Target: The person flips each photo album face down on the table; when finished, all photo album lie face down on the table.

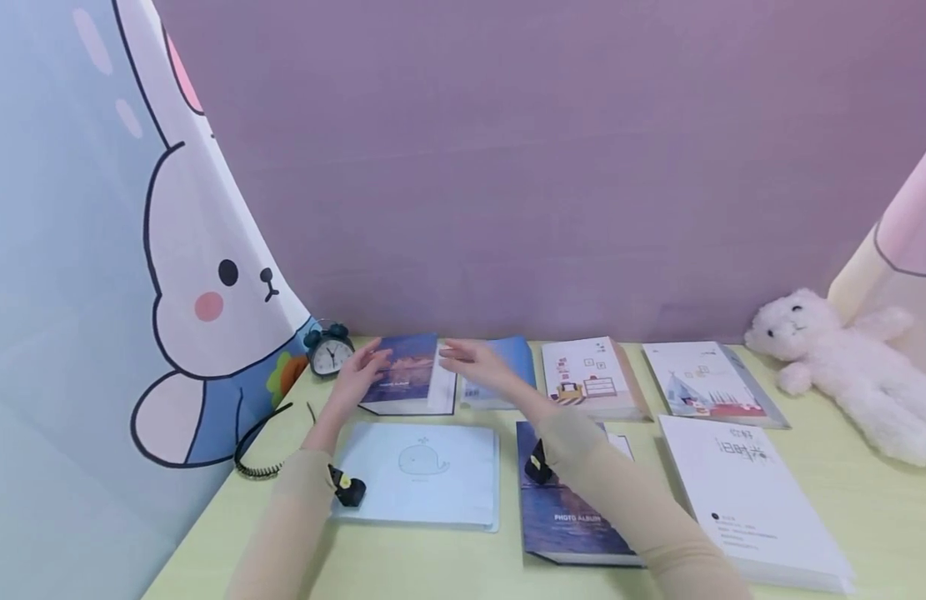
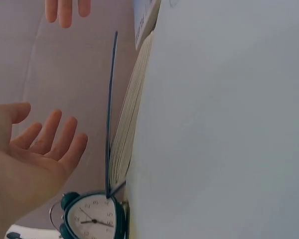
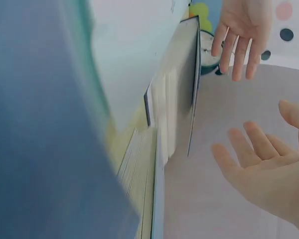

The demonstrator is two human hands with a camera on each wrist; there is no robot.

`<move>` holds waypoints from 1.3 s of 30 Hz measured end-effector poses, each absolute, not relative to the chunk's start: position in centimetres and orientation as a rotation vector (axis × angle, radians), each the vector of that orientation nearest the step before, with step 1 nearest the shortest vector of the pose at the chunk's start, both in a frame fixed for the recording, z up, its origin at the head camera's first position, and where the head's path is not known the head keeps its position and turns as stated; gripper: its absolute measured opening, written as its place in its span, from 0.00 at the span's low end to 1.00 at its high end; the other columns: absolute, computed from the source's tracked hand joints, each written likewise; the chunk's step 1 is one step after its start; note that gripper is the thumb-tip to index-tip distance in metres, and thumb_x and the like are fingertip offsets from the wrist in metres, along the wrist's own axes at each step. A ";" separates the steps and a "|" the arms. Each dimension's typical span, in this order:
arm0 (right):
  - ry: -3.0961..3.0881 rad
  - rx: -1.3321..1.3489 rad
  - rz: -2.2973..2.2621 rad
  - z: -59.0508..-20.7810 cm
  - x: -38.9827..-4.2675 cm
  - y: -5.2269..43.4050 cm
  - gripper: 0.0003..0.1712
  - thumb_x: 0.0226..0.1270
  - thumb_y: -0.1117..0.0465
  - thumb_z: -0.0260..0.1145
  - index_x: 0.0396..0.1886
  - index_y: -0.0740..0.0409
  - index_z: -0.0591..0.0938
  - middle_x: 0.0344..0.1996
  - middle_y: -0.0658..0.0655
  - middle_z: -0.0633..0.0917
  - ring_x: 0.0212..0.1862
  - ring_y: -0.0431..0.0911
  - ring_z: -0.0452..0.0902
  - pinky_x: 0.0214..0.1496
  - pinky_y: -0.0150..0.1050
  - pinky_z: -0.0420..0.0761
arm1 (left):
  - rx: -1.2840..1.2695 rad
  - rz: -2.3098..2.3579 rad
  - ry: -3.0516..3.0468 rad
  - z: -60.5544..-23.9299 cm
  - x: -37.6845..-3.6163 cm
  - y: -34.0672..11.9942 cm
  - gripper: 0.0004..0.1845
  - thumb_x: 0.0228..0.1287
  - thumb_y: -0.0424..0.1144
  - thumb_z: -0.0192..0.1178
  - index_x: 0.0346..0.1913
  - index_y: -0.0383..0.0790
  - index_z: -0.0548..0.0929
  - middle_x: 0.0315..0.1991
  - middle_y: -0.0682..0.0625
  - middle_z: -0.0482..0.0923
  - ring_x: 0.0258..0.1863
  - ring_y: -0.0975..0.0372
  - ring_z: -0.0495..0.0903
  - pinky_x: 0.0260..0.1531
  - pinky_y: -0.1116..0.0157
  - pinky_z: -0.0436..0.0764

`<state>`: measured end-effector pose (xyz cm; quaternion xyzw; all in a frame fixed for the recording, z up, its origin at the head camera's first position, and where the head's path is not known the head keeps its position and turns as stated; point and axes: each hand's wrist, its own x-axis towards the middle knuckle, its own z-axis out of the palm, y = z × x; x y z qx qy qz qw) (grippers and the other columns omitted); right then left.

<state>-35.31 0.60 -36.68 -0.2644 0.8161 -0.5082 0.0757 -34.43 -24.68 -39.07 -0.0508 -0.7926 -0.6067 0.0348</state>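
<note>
Both hands hover open above the dark blue photo album [image 1: 404,372], centre-left of frame by the alarm clock [image 1: 328,351]. Left hand [image 1: 362,372] and right hand [image 1: 472,364] flank it, fingers spread, holding nothing, apparently bracketing its edges.

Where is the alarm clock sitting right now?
In the head view the alarm clock stands at the desk's far left, against the rabbit curtain, just left of the dark blue photo album under the left hand.

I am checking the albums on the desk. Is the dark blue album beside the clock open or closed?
Closed. The dark blue album lies flat, front cover up; both hands, left hand and right hand, hover open above it.
</note>
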 end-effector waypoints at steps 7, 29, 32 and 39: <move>2.419 -0.871 -1.354 -36.5 -34.7 -2.3 0.33 0.69 0.44 0.55 0.70 0.49 0.64 0.65 0.53 0.72 0.68 0.50 0.64 0.69 0.47 0.65 | -0.051 -1.799 -2.547 -39.1 -33.9 -27.6 0.32 0.75 0.53 0.38 0.70 0.34 0.57 0.68 0.35 0.61 0.67 0.45 0.61 0.66 0.49 0.63; 2.406 -1.024 -1.100 -40.0 -35.6 -5.7 0.36 0.66 0.51 0.62 0.70 0.55 0.63 0.70 0.55 0.63 0.73 0.52 0.51 0.74 0.53 0.52 | -0.096 -1.839 -2.860 -42.1 -33.5 -31.5 0.33 0.76 0.50 0.37 0.70 0.26 0.54 0.66 0.30 0.61 0.63 0.43 0.68 0.61 0.53 0.71; 2.410 -0.960 -1.109 -40.2 -35.5 -5.7 0.36 0.66 0.49 0.62 0.70 0.52 0.63 0.69 0.52 0.65 0.72 0.50 0.54 0.73 0.51 0.56 | -0.129 -1.886 -2.842 -42.2 -33.6 -31.1 0.29 0.76 0.47 0.37 0.69 0.27 0.57 0.65 0.30 0.63 0.61 0.45 0.70 0.60 0.54 0.73; 2.392 -0.936 -1.144 -40.5 -35.2 -5.7 0.36 0.65 0.49 0.62 0.70 0.51 0.63 0.69 0.51 0.66 0.72 0.48 0.55 0.73 0.49 0.57 | -0.100 -1.951 -2.860 -42.3 -33.6 -30.9 0.32 0.76 0.48 0.38 0.70 0.25 0.54 0.66 0.30 0.61 0.62 0.47 0.70 0.59 0.55 0.74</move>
